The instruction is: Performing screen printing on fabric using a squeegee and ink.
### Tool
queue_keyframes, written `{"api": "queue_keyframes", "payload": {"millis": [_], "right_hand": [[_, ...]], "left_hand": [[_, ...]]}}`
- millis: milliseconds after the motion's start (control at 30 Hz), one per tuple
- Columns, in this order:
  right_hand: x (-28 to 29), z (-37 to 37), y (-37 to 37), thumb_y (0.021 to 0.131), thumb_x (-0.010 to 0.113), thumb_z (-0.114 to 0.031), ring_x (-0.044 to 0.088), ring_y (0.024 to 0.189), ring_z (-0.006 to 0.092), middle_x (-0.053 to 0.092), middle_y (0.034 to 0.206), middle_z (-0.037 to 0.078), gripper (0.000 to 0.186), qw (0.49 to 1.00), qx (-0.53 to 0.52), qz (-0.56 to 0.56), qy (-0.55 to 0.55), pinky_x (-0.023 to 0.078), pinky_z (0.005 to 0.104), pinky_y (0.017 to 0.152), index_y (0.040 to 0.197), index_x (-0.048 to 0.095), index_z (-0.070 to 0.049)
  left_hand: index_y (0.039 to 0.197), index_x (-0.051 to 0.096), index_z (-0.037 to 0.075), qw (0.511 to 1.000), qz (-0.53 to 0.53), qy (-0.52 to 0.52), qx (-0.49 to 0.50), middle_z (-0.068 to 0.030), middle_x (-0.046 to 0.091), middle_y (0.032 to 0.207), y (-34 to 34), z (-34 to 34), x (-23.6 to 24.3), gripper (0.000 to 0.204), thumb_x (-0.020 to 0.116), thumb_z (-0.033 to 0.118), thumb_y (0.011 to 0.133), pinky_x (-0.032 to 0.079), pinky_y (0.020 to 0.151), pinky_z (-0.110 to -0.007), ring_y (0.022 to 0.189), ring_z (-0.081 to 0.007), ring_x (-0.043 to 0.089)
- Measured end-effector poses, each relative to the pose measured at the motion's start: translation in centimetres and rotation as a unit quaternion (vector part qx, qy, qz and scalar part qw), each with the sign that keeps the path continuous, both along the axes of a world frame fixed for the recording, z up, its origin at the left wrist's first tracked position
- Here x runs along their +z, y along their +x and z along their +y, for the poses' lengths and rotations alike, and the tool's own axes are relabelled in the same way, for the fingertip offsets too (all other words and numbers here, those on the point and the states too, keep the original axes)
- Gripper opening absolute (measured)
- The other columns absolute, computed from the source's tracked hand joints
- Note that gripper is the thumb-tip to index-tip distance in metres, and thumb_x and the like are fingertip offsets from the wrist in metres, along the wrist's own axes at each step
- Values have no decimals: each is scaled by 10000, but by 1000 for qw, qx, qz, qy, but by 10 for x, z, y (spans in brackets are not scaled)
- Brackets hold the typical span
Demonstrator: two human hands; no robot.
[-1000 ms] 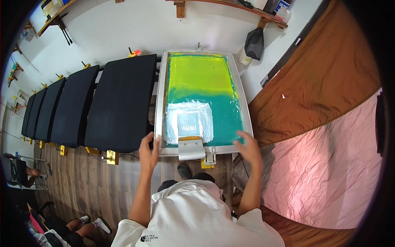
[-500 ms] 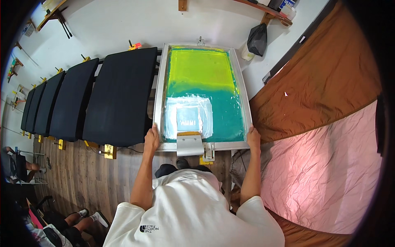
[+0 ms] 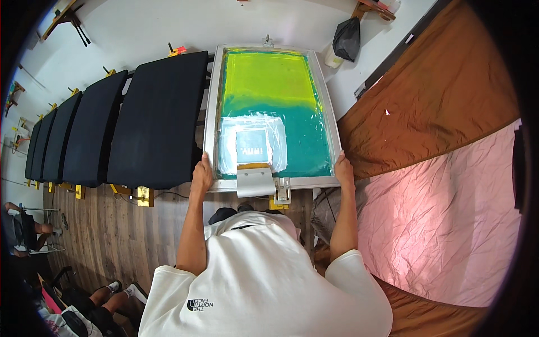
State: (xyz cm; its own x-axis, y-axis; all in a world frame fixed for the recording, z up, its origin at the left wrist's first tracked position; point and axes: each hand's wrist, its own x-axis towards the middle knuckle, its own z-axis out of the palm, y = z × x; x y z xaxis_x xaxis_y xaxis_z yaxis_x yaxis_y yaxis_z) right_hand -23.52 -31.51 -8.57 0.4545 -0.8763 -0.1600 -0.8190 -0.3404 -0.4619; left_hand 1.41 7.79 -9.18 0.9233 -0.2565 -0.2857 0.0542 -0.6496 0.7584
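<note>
A screen printing frame (image 3: 211,123) with silver metal sides lies before me. Its mesh is green (image 3: 306,143), with a yellow-green band across the far part. White ink (image 3: 228,151) surrounds a small pale printed design at the near left. A squeegee (image 3: 256,182) with a metal handle leans over the near rail. My left hand (image 3: 202,175) is closed around the near left corner of the frame, and my right hand (image 3: 344,168) grips the near right corner. The undersides of both grips are hidden.
Several black-covered pallets (image 3: 154,123) stand in a row to the left, with yellow clamps (image 3: 145,196) at their ends. Brown fabric (image 3: 426,101) and a pinkish sheet (image 3: 432,224) hang at the right. A black bag (image 3: 346,39) hangs on the wall. Other people's legs (image 3: 118,300) show at lower left.
The whole scene sits slightly higher in the view, as my head has shifted. Both hands keep their grip on the same corners, and the squeegee stays in place.
</note>
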Motion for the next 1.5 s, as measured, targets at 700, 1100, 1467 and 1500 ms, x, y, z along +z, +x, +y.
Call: {"api": "queue_keyframes", "payload": {"millis": [700, 1100, 1467, 1500], "right_hand": [[4, 0, -1, 1033, 190, -492, 557, 1107, 505, 618, 1085, 351, 739, 1000, -9, -4, 12, 437, 535, 989, 1053, 657, 81], [12, -1, 0, 1034, 181, -499, 557, 1113, 501, 617, 1074, 355, 752, 1000, 0, -3, 16, 436, 533, 991, 1052, 660, 80], [19, -1, 0, 1035, 186, -498, 557, 1111, 503, 614, 1078, 360, 756, 1000, -9, 13, 17, 446, 530, 980, 1046, 657, 94], [20, -1, 0, 1035, 186, -498, 557, 1111, 503, 614, 1078, 360, 756, 1000, -9, 14, 17, 446, 530, 980, 1046, 657, 94]], "left_hand": [[1067, 621, -130, 1000, -14, 15, -14, -384, 605, 1086, 1, 1, -1, 858, 186, 608, 1015, 434, 951, -512, 1109, -527, 547], [1134, 609, -148, 1000, -6, 26, -14, -391, 607, 1077, 0, -1, 17, 883, 176, 612, 1015, 422, 986, -466, 1130, -507, 560], [1173, 587, -161, 999, 9, 37, -30, -411, 592, 1104, 0, -1, 30, 870, 175, 590, 1023, 417, 1004, -455, 1155, -518, 546], [1173, 587, -161, 999, 10, 38, -30, -411, 592, 1104, 0, -1, 32, 870, 175, 590, 1023, 417, 1004, -455, 1155, -518, 546]]}}
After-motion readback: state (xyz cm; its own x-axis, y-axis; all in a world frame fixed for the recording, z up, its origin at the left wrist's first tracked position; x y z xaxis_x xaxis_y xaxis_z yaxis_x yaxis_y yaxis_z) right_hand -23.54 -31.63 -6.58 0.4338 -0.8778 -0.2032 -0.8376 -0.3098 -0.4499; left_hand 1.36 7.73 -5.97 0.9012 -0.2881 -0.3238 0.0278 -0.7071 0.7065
